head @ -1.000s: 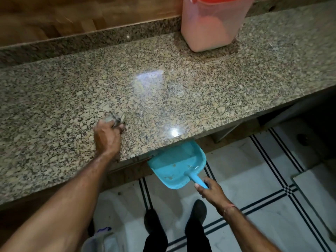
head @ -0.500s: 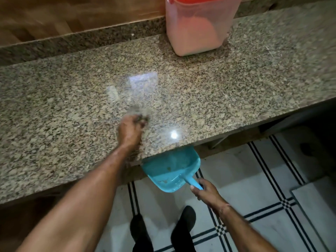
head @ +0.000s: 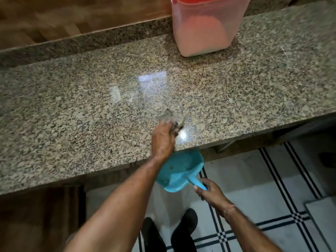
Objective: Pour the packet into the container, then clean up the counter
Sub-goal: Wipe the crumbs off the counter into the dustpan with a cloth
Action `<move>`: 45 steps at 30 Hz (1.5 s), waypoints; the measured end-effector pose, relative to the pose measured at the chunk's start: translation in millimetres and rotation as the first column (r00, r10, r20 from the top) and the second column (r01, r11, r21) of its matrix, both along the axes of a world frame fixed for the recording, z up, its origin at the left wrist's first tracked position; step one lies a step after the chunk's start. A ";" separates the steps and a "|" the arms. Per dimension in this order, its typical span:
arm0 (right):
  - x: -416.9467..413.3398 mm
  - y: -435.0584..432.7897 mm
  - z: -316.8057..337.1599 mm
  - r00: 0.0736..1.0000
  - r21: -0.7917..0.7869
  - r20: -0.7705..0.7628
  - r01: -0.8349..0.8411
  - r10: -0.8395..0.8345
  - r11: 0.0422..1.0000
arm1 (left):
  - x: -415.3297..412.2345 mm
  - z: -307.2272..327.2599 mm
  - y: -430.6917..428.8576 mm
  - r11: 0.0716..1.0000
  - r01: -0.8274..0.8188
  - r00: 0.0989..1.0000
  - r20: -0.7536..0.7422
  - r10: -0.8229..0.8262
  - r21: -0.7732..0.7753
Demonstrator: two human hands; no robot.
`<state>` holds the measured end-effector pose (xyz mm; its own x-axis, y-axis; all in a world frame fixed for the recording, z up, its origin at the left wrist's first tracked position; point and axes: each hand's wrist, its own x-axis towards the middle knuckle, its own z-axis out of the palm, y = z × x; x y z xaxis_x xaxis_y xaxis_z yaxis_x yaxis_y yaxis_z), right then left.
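**While one hand wipes, the other holds the dustpan**

Where the person stands, two dark shoes (head: 183, 231) rest on a white tiled floor (head: 254, 179) crossed by dark double lines. The right hand (head: 211, 194) curls round the handle of a blue dustpan (head: 180, 168), held just under the counter's front edge, with a few brown specks in it. The left hand (head: 163, 140), apart from the right, grips a bunched grey cloth (head: 168, 116) pressed on the speckled granite counter (head: 72, 115), which shows glossy reflections. Well beyond, at the back, stands the translucent container (head: 201, 33) with its red lid (head: 209, 0) on and pinkish powder inside. Behind it run a granite upstand (head: 91, 40) and wood-toned wall (head: 54, 15).
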<state>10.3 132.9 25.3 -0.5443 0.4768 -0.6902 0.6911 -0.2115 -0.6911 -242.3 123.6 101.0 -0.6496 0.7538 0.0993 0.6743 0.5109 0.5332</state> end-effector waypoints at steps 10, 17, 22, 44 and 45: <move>3.2 9.3 8.9 0.999 0.016 0.018 -0.028 0.028 0.999 | -80.4 21.6 -124.2 0.780 -0.583 0.809 -0.074 0.583 -0.228; 9.2 0.5 6.0 1.000 -0.007 0.006 -0.019 0.019 1.000 | 15.9 10.6 -23.8 0.982 -0.152 0.987 0.044 0.157 -0.109; 6.0 0.7 10.6 1.000 0.002 -0.008 0.021 -0.021 1.000 | 24.2 25.8 1.7 0.997 -0.071 0.978 0.201 0.062 0.040; -17.7 -11.4 25.9 0.988 0.010 -0.027 0.151 -0.151 0.989 | -143.2 41.0 -47.8 0.875 -0.485 0.865 0.152 0.478 0.009; -19.8 -13.6 24.0 0.986 0.009 -0.020 0.166 -0.166 0.986 | -164.3 42.4 -50.1 0.840 -0.542 0.830 0.151 0.537 -0.005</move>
